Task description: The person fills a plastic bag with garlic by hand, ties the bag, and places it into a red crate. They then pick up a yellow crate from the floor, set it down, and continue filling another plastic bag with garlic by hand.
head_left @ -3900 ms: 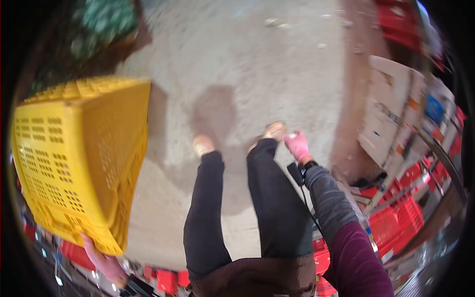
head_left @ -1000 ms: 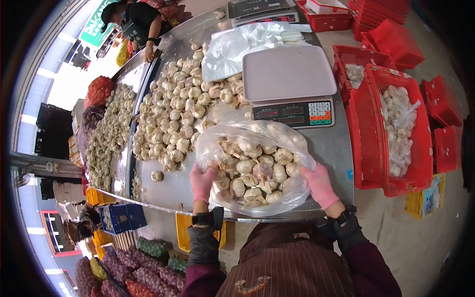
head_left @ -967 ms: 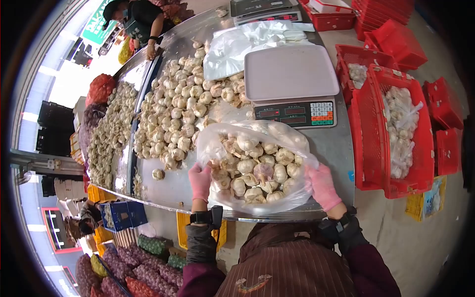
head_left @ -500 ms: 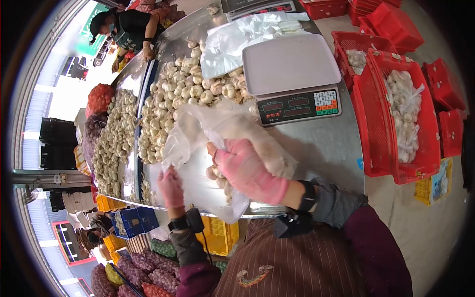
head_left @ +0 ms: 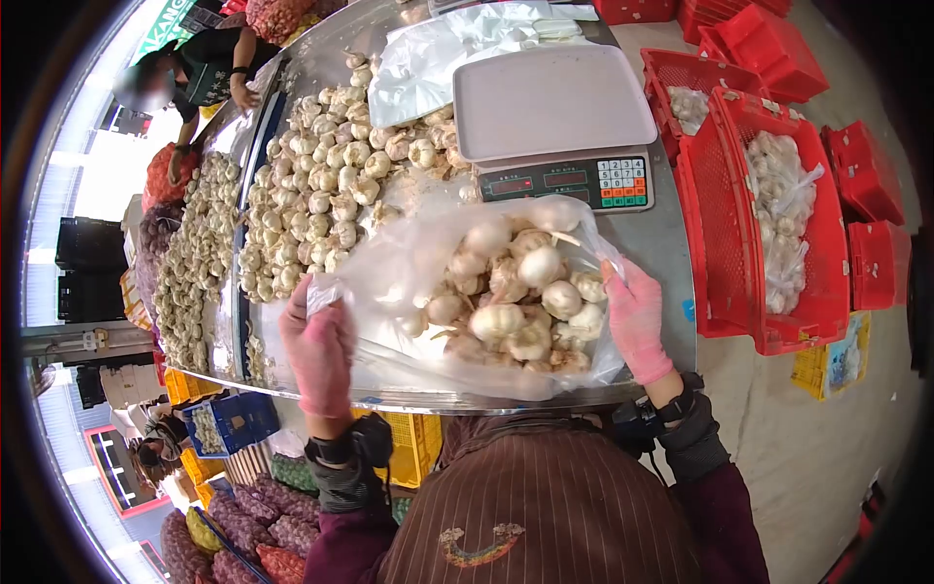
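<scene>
Both of my gloved hands are closed on one clear plastic bag [head_left: 467, 292] of garlic bulbs [head_left: 516, 292] lying at the near edge of the steel table [head_left: 671, 243]. My left hand [head_left: 319, 355] pinches the loose, empty end of the bag at about 8 o'clock from the bulbs, the film gathered between thumb and fingers. My right hand [head_left: 637, 321] clasps the full end at about 3 o'clock, palm against the plastic. So the bag's long axis runs left to right along the table edge, with its heavy end toward my right and its slack end pointing toward my left hand.

At 12 o'clock from the bag, just beside it, stands a scale [head_left: 559, 122] with an empty tray, its keypad facing me. At 10 o'clock lies a big heap of loose garlic [head_left: 321, 195]. At 3 o'clock, off the table, a red crate [head_left: 730, 214] holds filled bags. Another person [head_left: 209, 73] leans at the far left end of the table, around 11 o'clock.
</scene>
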Demonstrator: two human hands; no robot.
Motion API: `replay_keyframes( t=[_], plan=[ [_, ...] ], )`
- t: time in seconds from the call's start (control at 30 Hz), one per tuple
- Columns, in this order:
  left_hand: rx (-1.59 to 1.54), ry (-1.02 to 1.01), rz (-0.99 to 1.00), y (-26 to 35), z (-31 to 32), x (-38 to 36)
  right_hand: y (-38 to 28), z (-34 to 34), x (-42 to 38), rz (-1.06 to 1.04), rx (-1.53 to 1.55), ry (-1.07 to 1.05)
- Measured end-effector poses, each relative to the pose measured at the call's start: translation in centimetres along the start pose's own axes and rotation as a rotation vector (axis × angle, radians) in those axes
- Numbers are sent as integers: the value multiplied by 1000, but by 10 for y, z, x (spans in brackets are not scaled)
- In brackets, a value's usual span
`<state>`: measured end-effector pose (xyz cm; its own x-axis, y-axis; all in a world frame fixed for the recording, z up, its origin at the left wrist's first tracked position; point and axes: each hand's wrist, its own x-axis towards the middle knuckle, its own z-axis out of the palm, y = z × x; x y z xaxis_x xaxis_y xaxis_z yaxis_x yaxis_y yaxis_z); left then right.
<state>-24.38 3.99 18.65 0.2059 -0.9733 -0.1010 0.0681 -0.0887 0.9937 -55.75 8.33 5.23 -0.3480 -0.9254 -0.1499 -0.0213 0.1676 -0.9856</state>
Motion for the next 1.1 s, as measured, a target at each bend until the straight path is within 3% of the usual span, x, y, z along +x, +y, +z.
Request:
replay_keyframes(
  t=[0.03, 0.07, 0.13, 0.2, 0.23, 0.27, 0.33, 0.43, 0.5, 0.53, 0.6, 0.63, 0.67, 0.73, 0.77, 0.8, 0.83, 0.9, 0.93, 0.97, 1.0, 1.03, 1.1],
  plan=[
    [299, 5, -95, -2, -19, 8, 1, -4, -1, 2, -5, -3],
    [594, 78, -41, -6, -20, 6, 1, -7, -1, 13, 53, 27],
    [1053, -58, 487, -2, 7, -3, -1, -8, -4, 34, 107, 63],
    [1141, -346, 769, 1, 71, -27, -5, -6, -8, -37, 121, 51],
    [808, -547, 586, -20, 102, -40, -2, -5, -9, -36, 112, 39],
    [867, -773, 616, -36, 132, -45, 5, -3, -9, -30, 144, 24],
    [1240, -938, 700, -107, 158, -45, 7, -1, -10, -25, 174, 7],
    [1413, -966, 720, -109, 113, -40, 6, -8, -4, 91, 199, 113],
    [1392, -1028, 583, -95, 76, -31, 13, -16, -1, 80, 193, 200],
    [1548, -1099, 686, -104, 49, -22, 15, -18, 0, 77, 193, 203],
    [1678, -986, 666, -104, 19, -5, 20, -22, 0, 157, 283, 244],
    [1117, -973, 465, -142, -22, 22, 30, -25, 0, 154, 282, 245],
    [1220, -652, 837, -94, -9, 24, 44, -30, 1, 168, 241, 255],
    [1022, -273, 304, -119, -44, 20, 41, -33, -3, 187, 200, 265],
    [1024, -272, 300, -108, -39, 17, 18, -38, -8, 404, 438, 180],
    [604, -169, 82, -82, -21, 12, -6, -40, -9, 615, 673, 88],
    [177, -65, -130, -52, -5, 8, -29, -32, -7, 615, 651, 63],
    [120, -20, 116, 16, 7, -2, -91, -2, -8, 458, 701, -141],
    [126, -18, 202, 46, 4, -8, -131, 21, -13, 269, 452, -201],
    [-55, -53, 334, 59, 0, -12, -158, 47, -19, 78, 197, -264],
    [-20, -6, 334, 66, -6, -16, -144, 74, -32, 171, 606, -453],
    [-37, 24, 305, 63, -8, -16, -148, 86, -36, 167, 588, -468],
    [-38, 59, 262, 52, -24, -12, -155, 109, -39, 526, 779, -960]
  ],
)
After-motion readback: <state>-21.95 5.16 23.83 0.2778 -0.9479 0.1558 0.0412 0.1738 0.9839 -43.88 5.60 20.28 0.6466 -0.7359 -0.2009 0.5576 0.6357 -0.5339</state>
